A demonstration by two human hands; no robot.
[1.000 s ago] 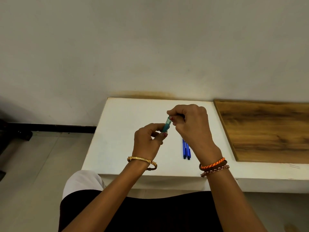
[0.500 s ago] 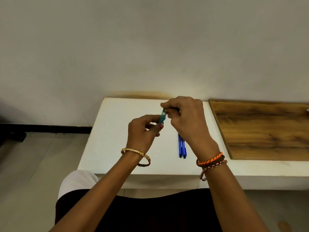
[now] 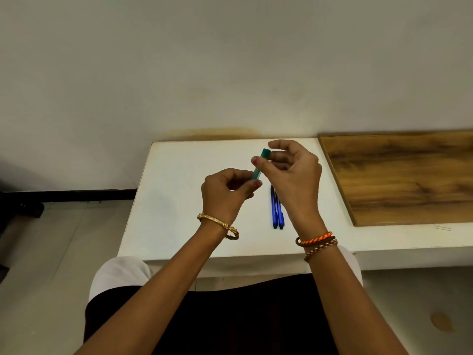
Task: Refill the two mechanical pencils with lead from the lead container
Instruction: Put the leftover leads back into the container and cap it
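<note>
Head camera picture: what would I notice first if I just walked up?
First, the green lead container, held up over the white table between the left hand and the right hand. Next, two blue mechanical pencils lying side by side on the table under the right hand.

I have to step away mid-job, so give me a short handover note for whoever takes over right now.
Left hand: shut on the lower end of the green lead container, held tilted above the white table.
Right hand: fingertips pinching the container's top end; whether the cap is off cannot be told.
Two blue pencils: side by side on the table, under the right wrist, untouched.
Done: container picked up.
Left: open it, take lead out, load both pencils.
</note>
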